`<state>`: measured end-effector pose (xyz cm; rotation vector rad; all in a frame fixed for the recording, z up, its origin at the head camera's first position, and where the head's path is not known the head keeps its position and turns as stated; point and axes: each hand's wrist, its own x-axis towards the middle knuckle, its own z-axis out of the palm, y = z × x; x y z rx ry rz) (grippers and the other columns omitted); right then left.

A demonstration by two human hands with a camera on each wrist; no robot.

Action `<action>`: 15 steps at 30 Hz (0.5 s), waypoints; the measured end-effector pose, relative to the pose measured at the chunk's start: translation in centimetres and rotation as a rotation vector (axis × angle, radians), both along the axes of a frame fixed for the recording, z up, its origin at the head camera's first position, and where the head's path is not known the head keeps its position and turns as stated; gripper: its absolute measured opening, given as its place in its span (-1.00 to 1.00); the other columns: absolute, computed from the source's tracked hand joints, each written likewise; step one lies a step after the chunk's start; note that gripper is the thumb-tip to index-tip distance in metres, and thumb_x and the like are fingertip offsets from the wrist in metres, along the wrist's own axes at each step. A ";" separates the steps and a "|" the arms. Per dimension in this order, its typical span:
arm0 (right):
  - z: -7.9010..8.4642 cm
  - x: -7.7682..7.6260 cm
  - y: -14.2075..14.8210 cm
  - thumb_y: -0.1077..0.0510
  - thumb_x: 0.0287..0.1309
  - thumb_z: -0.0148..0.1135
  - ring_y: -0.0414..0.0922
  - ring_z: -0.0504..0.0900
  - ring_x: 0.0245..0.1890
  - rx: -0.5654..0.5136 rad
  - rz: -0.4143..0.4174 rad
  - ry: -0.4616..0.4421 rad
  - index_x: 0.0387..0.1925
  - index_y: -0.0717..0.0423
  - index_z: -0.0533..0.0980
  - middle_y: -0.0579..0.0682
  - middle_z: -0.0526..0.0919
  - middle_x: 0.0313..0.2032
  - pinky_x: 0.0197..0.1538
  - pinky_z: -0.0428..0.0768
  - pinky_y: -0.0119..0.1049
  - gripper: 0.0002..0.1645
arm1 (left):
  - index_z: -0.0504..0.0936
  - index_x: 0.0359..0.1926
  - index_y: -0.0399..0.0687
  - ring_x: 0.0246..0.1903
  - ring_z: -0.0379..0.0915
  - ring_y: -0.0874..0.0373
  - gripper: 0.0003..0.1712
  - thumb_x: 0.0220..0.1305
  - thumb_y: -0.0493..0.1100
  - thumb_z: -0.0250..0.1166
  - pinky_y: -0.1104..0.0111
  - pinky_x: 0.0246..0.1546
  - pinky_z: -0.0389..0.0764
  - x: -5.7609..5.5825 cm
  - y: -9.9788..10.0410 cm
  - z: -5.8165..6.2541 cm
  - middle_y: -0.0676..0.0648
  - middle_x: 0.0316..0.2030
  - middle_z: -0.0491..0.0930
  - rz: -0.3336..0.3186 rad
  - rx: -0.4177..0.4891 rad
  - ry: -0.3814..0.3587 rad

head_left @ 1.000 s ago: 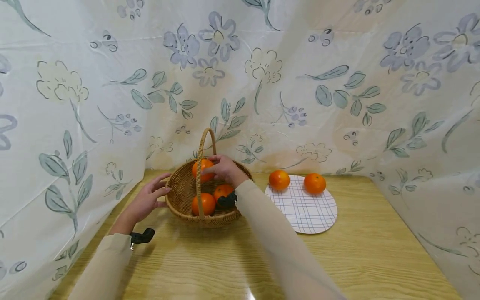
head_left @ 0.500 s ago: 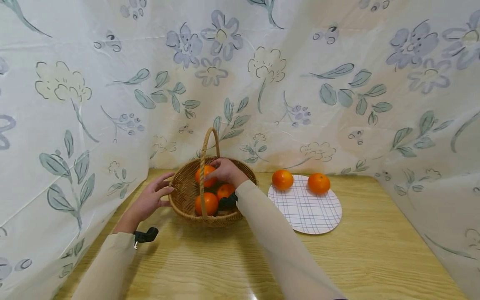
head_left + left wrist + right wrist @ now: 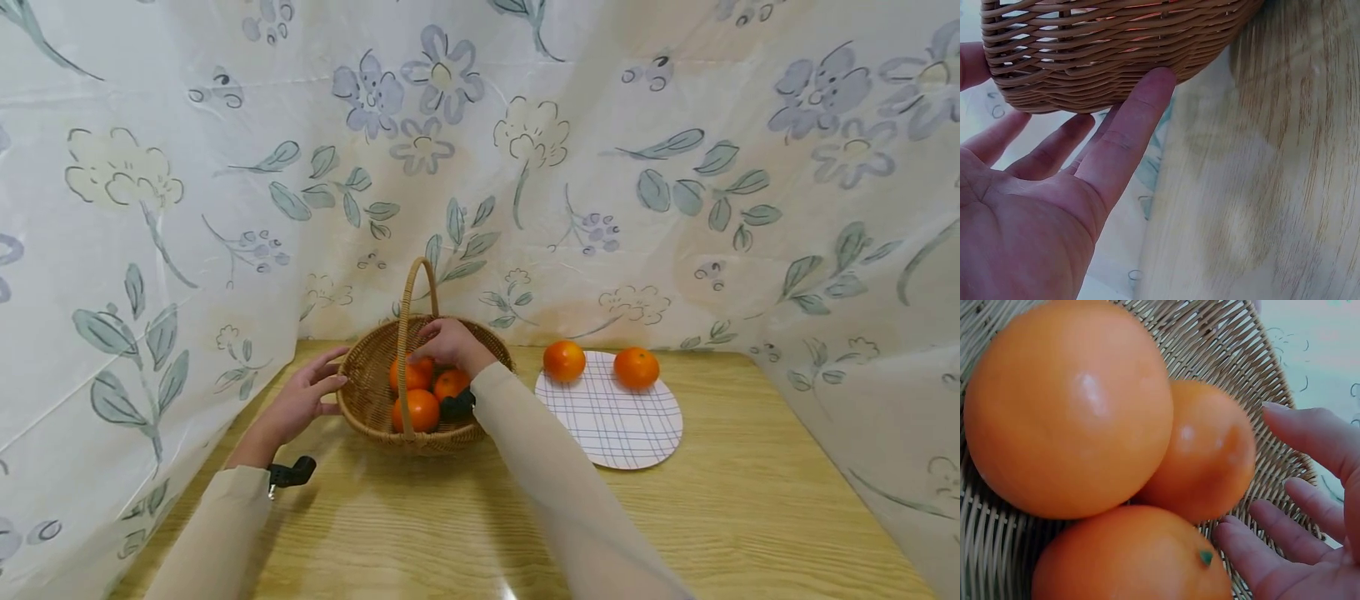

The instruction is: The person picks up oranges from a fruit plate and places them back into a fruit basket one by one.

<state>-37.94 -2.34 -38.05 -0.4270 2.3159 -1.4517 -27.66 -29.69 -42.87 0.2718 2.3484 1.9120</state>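
Observation:
A brown wicker basket [image 3: 365, 387] with a tall arched handle stands at the back left of the table and holds three oranges. The rear orange [image 3: 412, 375] lies beside the front orange [image 3: 416, 411] and the right-hand one [image 3: 452, 383]. My right hand [image 3: 450, 342] reaches in over the rim; in the right wrist view its fingers are spread, a small gap away from the nearest orange [image 3: 1210, 450]. From the left, straight fingers of my left hand [image 3: 303, 396] touch the basket's outer wall, as the left wrist view [image 3: 1072, 181] shows.
To the right of the basket lies a white oval mat [image 3: 615, 429] with a blue check pattern. Two more oranges, a left one [image 3: 564, 361] and a right one [image 3: 636, 367], sit at its back edge. Flowered cloth [image 3: 525, 208] hangs behind and along both sides of the table.
The rear orange went down into the basket beside the other two, and my right hand let go of it and lifted slightly. My left hand stays at the basket's side.

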 end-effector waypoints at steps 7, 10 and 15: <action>1.0 0.3 1.3 0.13 0.11 0.54 0.13 0.58 0.10 -0.033 0.046 0.037 0.27 0.22 0.51 0.18 0.57 0.21 0.27 0.57 0.05 -0.29 | -0.01 0.64 0.02 0.38 0.20 -0.46 -0.25 0.60 -0.07 0.08 0.18 -0.06 0.74 0.1 -0.1 0.1 -0.44 0.51 0.08 -0.001 0.005 -0.002; 1.4 0.5 2.3 0.09 0.11 0.54 0.12 0.58 0.15 -0.063 0.050 0.041 0.28 0.21 0.50 0.18 0.58 0.23 0.31 0.55 0.07 -0.28 | -0.02 0.64 0.02 0.39 0.18 -0.47 -0.26 0.61 -0.07 0.07 0.17 -0.06 0.74 0.1 -0.2 0.1 -0.44 0.51 0.07 -0.001 0.002 -0.002; 1.9 1.1 4.4 0.11 0.15 0.51 0.11 0.55 0.23 -0.150 0.047 0.065 0.33 0.24 0.47 0.25 0.55 0.29 0.38 0.48 0.10 -0.25 | -0.03 0.64 0.00 0.39 0.17 -0.49 -0.26 0.61 -0.10 0.06 0.16 -0.05 0.74 0.1 -0.1 0.2 -0.46 0.51 0.07 -0.010 0.006 0.002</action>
